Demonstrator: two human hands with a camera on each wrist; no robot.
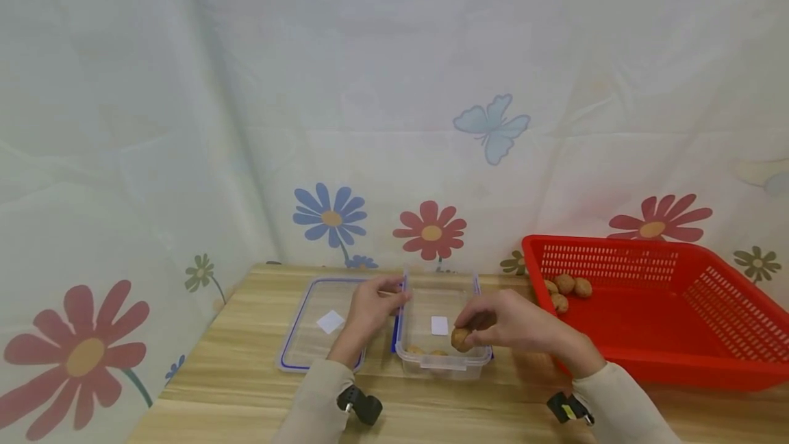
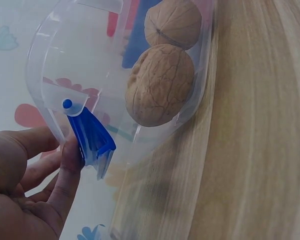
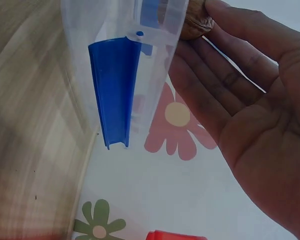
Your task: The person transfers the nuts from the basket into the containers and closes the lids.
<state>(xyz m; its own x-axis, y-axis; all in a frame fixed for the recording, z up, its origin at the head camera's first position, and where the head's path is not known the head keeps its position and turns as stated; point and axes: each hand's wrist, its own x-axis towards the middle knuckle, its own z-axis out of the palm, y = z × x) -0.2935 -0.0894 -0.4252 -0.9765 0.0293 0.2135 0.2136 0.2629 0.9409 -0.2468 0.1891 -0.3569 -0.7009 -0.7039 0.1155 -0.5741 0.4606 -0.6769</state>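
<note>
- Right hand (image 1: 514, 324), lower centre of frame, pinched a brown walnut (image 1: 461, 339) in its fingertips over the near rim of the clear plastic box (image 1: 439, 293).
- Left hand (image 1: 370, 307) gripped the box's blue side latch (image 2: 92, 137).
- Two walnuts (image 2: 160, 85) lay inside.
- Red perforated plastic basket (image 1: 678, 321), right of frame, held three walnuts (image 1: 566, 288).
- Clear lid (image 1: 308, 324) lay flat, left of the box.

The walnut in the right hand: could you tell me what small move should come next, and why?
Probably lower the walnut and let go: the right hand pinches it over the open clear container, which already holds two walnuts, while the left hand steadies its edge.
</note>
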